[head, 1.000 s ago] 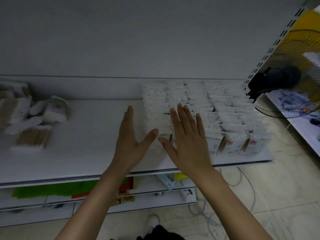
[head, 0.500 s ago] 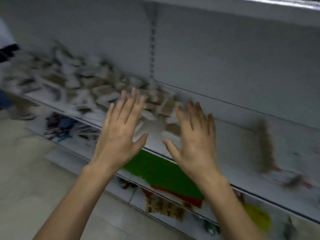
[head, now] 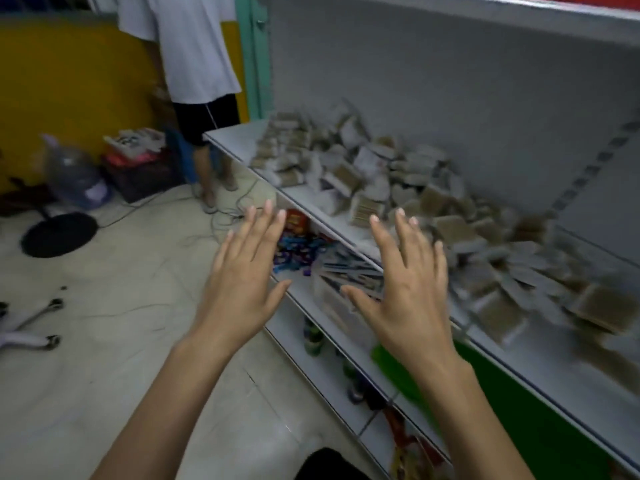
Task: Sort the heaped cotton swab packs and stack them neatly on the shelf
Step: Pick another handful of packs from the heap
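Note:
A long heap of cotton swab packs [head: 408, 188] lies jumbled along the white shelf [head: 235, 140], running from the far left end to the right edge of view; the packs are clear with tan sticks and white tips. My left hand [head: 242, 278] hovers flat with fingers spread, out in front of the shelf edge and over the floor. My right hand [head: 405, 289] is also flat and spread, held in the air just before the near side of the heap. Neither hand holds anything. The neat rows of packs are out of view.
Lower shelves hold coloured wrappers [head: 298, 251], bottles [head: 313, 337] and a green sheet [head: 512, 393]. A person in a white shirt [head: 194, 46] stands at the shelf's far end. A water jug [head: 74, 174], a fan base [head: 59, 233] and cables lie on the tiled floor.
My view has swung left from the neat rows to the jumbled heap. Both hands stay flat and empty, carried along in front of me.

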Demonstrator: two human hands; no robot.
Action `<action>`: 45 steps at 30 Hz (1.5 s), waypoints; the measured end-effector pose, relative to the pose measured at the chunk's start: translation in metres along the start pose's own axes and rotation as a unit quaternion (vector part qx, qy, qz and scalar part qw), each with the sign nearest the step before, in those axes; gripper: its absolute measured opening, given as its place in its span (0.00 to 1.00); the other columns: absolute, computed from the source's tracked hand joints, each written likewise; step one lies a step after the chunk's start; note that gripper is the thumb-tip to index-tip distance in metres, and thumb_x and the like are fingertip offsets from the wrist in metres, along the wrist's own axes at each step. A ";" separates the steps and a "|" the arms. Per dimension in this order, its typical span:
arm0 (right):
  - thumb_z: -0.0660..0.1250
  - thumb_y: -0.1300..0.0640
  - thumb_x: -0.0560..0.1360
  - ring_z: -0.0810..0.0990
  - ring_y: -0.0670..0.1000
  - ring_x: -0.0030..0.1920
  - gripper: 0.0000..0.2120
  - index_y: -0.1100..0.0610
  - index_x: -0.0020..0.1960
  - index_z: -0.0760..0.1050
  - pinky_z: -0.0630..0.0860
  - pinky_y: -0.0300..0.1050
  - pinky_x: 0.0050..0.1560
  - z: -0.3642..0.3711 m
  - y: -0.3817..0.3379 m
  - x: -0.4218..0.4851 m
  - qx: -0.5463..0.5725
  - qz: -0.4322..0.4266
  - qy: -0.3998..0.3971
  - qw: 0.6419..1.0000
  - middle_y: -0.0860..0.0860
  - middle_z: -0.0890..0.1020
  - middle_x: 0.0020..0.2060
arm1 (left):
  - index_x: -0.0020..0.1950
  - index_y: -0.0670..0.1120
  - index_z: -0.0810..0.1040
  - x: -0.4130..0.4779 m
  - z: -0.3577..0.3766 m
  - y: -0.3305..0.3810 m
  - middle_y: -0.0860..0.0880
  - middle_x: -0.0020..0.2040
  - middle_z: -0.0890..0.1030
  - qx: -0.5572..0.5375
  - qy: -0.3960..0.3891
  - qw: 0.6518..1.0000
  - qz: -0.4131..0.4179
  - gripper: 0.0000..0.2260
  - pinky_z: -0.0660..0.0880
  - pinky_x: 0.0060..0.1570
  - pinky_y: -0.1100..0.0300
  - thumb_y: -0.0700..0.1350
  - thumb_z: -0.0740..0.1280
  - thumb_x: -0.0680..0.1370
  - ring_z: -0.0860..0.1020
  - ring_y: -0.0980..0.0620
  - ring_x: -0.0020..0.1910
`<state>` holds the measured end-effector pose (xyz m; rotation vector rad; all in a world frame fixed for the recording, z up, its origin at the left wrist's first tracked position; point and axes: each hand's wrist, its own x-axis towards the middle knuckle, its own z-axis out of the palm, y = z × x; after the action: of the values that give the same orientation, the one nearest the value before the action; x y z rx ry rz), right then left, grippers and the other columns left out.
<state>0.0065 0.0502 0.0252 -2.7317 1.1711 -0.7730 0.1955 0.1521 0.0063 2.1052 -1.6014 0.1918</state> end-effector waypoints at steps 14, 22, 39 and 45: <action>0.69 0.43 0.72 0.56 0.58 0.75 0.35 0.53 0.74 0.61 0.54 0.60 0.73 0.173 -0.078 0.252 0.070 0.002 -0.039 0.997 0.57 0.61 0.74 | 0.79 0.51 0.48 0.181 0.013 -0.217 0.56 0.79 0.44 0.024 -0.027 0.999 -0.037 0.41 0.47 0.74 0.53 0.51 0.71 0.75 0.42 0.57 0.77; 0.57 0.38 0.72 0.67 0.55 0.68 0.31 0.53 0.71 0.66 0.67 0.56 0.65 0.224 -0.075 0.354 0.073 0.001 -0.055 0.996 0.54 0.71 0.67 | 0.79 0.51 0.49 0.280 0.052 -0.290 0.56 0.78 0.47 -0.062 -0.029 0.998 -0.006 0.36 0.51 0.74 0.54 0.56 0.66 0.78 0.46 0.56 0.77; 0.62 0.47 0.77 0.77 0.59 0.56 0.19 0.57 0.62 0.72 0.73 0.50 0.56 0.355 -0.050 0.568 -0.054 0.279 -0.063 0.957 0.56 0.78 0.56 | 0.75 0.54 0.61 0.477 0.145 -0.432 0.60 0.69 0.67 -0.370 -0.187 0.907 0.080 0.29 0.64 0.66 0.66 0.52 0.67 0.76 0.67 0.65 0.66; 0.56 0.56 0.81 0.77 0.51 0.32 0.15 0.57 0.38 0.73 0.75 0.39 0.33 0.329 -0.109 0.573 0.510 0.502 0.190 0.672 0.55 0.79 0.33 | 0.58 0.54 0.74 0.534 0.146 -0.419 0.55 0.55 0.79 -0.632 -0.286 0.719 -0.046 0.16 0.74 0.48 0.70 0.47 0.73 0.72 0.78 0.61 0.51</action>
<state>0.5684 -0.3134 0.0070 -0.8124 1.3869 -1.2269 0.7241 -0.2964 -0.0339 1.0827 -1.2091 -1.3346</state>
